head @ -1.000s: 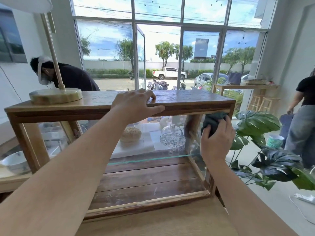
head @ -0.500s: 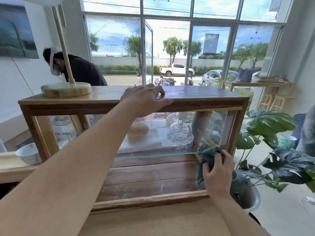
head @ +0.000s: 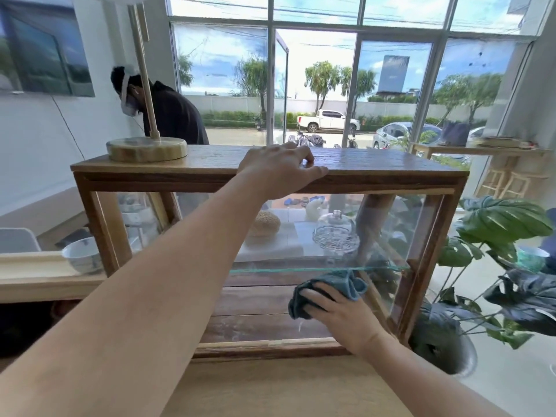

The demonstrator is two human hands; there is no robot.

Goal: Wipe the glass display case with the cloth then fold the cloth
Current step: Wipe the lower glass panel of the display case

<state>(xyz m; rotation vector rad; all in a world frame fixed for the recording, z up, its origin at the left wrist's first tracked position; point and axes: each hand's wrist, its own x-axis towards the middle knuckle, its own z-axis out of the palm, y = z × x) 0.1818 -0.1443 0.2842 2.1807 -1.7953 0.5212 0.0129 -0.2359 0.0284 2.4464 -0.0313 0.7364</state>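
Head view. The glass display case (head: 427, 236) serves as the reference for all positions. The left hand (head: 278, 170) rests on the front edge of the case's wooden top, near its middle, fingers spread flat and closed on nothing; it appears to brace the case. The right hand (head: 340, 314) presses the cloth (head: 331, 291), a bunched blue-grey rag, against the lower right part of the front pane, just below the glass shelf edge. The fingers are curled over the cloth and hold it flat to the glass.

Progress, as a judgement: the wiping step is under way. The pane shows faint streaks near the cloth and lower left of it, so part of the front remains to be covered. Whether the side panes or top have been wiped cannot be determined. The cloth is crumpled, not folded; folding is still outstanding.

Markings: no brand, label or legible writing appears on the case, the cloth, or the lamp base (head: 147, 149) at the top's left end.
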